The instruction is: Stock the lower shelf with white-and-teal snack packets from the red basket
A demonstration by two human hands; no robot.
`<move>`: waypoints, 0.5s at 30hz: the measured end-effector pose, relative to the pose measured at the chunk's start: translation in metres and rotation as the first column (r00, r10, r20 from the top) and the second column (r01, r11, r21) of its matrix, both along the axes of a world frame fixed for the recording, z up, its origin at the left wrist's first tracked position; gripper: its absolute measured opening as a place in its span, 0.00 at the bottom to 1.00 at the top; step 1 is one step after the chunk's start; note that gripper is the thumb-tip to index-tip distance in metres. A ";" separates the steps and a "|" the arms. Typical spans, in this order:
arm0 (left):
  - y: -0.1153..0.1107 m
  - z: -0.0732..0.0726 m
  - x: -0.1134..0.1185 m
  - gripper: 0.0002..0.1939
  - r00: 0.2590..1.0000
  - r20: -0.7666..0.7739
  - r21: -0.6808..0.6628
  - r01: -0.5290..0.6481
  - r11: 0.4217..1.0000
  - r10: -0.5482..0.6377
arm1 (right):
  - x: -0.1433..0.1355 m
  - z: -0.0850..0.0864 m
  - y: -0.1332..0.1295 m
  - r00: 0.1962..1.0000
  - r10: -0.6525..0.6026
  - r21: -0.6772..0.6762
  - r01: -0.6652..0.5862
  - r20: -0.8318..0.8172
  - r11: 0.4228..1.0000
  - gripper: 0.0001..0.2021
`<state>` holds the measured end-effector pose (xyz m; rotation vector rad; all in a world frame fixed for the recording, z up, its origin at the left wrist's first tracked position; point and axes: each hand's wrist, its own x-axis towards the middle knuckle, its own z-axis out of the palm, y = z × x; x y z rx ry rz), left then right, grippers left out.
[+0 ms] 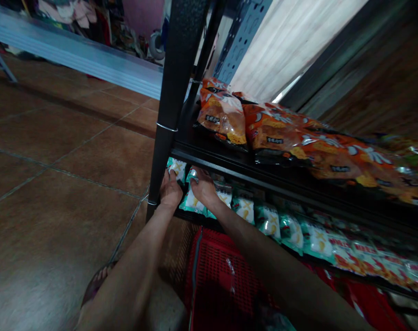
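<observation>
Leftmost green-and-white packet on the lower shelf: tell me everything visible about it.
The packet looks like glossy plastic film, white with green areas and a pale yellowish picture; its print is too small to read. It sits at the left end of the lower shelf, just inside the black post and below the upper shelf. The left hand has its fingers against it and covers part of it. Whether it is gripped, sealed or touching the post can't be told.
</observation>
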<state>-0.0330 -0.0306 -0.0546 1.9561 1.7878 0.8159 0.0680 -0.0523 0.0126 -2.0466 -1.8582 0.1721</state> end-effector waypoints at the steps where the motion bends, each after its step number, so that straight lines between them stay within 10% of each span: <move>1: -0.001 0.000 -0.001 0.28 1.000 -0.010 0.001 0.003 1.000 -0.003 | 0.004 0.003 -0.010 1.000 0.014 0.019 -0.014 -0.015 1.000 0.20; 15: 0.006 -0.006 0.004 0.28 0.999 -0.032 0.083 0.006 0.997 -0.003 | 0.048 0.002 -0.073 0.980 0.039 0.015 -0.037 -0.196 0.999 0.20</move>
